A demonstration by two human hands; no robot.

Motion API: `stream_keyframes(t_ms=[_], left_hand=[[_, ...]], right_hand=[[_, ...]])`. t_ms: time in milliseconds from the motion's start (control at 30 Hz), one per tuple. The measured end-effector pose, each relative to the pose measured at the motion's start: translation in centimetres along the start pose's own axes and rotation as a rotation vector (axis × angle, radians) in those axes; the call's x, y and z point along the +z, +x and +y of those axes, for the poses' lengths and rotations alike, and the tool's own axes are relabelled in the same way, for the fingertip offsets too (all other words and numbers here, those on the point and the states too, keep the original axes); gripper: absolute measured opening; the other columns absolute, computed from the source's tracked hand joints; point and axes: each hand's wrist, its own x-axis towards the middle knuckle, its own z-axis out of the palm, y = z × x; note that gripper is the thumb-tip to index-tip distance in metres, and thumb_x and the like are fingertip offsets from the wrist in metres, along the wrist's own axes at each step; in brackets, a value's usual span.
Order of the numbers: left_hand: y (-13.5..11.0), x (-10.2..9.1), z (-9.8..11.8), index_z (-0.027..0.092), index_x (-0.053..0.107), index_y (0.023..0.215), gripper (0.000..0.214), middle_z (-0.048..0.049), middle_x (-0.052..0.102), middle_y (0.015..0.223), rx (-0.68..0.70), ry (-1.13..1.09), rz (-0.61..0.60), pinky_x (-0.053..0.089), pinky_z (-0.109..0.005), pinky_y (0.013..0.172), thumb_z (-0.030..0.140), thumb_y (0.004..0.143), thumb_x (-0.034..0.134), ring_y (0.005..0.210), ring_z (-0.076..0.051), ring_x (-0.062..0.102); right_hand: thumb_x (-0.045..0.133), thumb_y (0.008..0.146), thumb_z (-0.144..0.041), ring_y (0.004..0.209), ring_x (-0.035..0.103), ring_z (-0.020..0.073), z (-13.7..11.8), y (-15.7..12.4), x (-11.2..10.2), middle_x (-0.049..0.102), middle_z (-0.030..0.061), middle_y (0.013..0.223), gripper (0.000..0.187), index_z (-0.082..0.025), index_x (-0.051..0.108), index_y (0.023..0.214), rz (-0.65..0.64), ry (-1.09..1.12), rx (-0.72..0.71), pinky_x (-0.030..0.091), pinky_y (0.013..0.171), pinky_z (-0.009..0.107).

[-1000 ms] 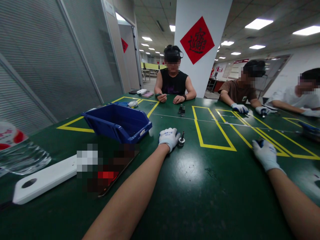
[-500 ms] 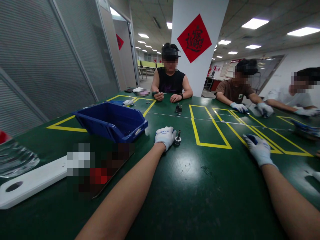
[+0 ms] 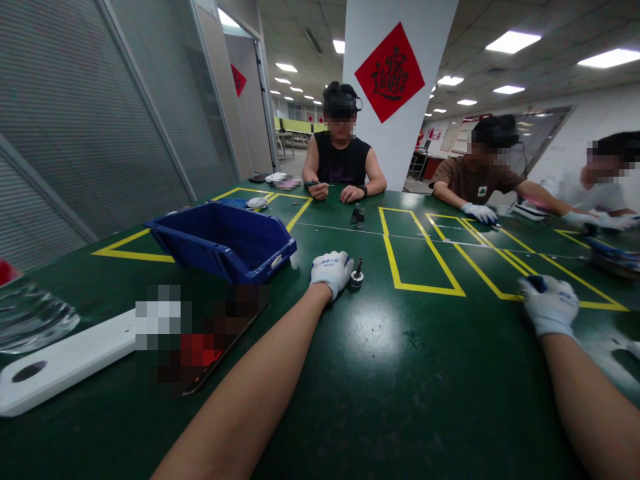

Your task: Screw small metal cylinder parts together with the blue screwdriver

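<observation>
My left hand (image 3: 330, 271), in a white glove, rests curled on the green table (image 3: 380, 373) with its fingers against a small metal part (image 3: 357, 275) that has an upright stem. Out to the right, my gloved right hand (image 3: 550, 308) is closed round a dark blue object (image 3: 537, 283) whose tip shows above the fingers. A blue plastic bin (image 3: 225, 241) stands just left of my left hand.
A white flat device (image 3: 65, 363), a dark phone-like slab (image 3: 210, 333) and a clear water bottle (image 3: 30, 317) lie at the near left. Yellow taped rectangles (image 3: 423, 257) mark the table. Three other people sit across and to the right, with small metal parts (image 3: 358, 215) before them.
My right hand has slid to the right along the table with the dark blue object in it. My left hand stays by the metal part.
</observation>
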Motion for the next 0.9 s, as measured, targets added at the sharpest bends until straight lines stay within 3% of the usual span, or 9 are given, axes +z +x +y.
stream_keyframes(t_ms=[100, 267, 467, 667, 800, 900], left_hand=[[0.0, 0.1, -0.1, 0.025, 0.060, 0.105, 0.048, -0.0088, 0.063, 0.105, 0.004, 0.008, 0.016, 0.042, -0.040, 0.080, 0.055, 0.091, 0.026, 0.096, -0.028, 0.058], [0.1, 0.3, -0.1, 0.024, 0.060, 0.103, 0.047, -0.0085, 0.063, 0.104, 0.015, -0.002, 0.025, 0.041, -0.040, 0.081, 0.056, 0.091, 0.028, 0.096, -0.027, 0.058], [0.0, 0.3, -0.2, 0.025, 0.060, 0.105, 0.047, -0.0086, 0.062, 0.106, 0.005, 0.001, 0.010, 0.041, -0.039, 0.084, 0.057, 0.090, 0.029, 0.097, -0.026, 0.058], [0.0, 0.3, -0.2, 0.025, 0.059, 0.106, 0.047, -0.0084, 0.062, 0.107, 0.009, -0.007, 0.004, 0.040, -0.040, 0.084, 0.058, 0.090, 0.029, 0.098, -0.026, 0.057], [0.1, 0.4, -0.3, 0.025, 0.060, 0.105, 0.047, -0.0086, 0.062, 0.105, 0.009, 0.002, 0.010, 0.041, -0.040, 0.083, 0.058, 0.090, 0.029, 0.097, -0.027, 0.058], [0.0, 0.3, -0.2, 0.025, 0.060, 0.105, 0.046, -0.0087, 0.062, 0.105, 0.014, 0.001, 0.014, 0.042, -0.040, 0.083, 0.057, 0.090, 0.030, 0.096, -0.027, 0.058]], right_hand=[[0.055, 0.076, -0.054, 0.097, 0.055, 0.0327, 0.1, 0.2, 0.8, 0.056, 0.0195, 0.109, 0.057, -0.018, 0.060, 0.119, -0.162, -0.202, -0.006, 0.043, 0.076, 0.041], [0.060, 0.072, -0.054, 0.103, 0.054, 0.0351, 0.3, 0.8, 1.8, 0.056, 0.0213, 0.115, 0.070, -0.017, 0.051, 0.130, -0.267, -0.212, 0.029, 0.043, 0.078, 0.042], [0.056, 0.074, -0.062, 0.105, 0.054, 0.0338, 0.5, 0.8, 1.9, 0.058, 0.0176, 0.118, 0.070, -0.023, 0.051, 0.132, -0.206, -0.139, 0.040, 0.041, 0.081, 0.041], [0.051, 0.077, -0.063, 0.111, 0.050, 0.0377, -0.7, 0.5, 1.2, 0.050, 0.0231, 0.126, 0.072, -0.023, 0.047, 0.137, -0.297, -0.175, 0.139, 0.036, 0.079, 0.046], [0.054, 0.078, -0.056, 0.110, 0.049, 0.0385, -1.7, -0.1, 0.4, 0.048, 0.0282, 0.124, 0.070, -0.016, 0.051, 0.134, -0.246, -0.147, 0.130, 0.035, 0.078, 0.047], [0.056, 0.078, -0.051, 0.107, 0.051, 0.0350, -2.0, -0.7, 0.0, 0.053, 0.0255, 0.120, 0.067, -0.013, 0.052, 0.133, -0.188, -0.087, 0.048, 0.037, 0.080, 0.043]])
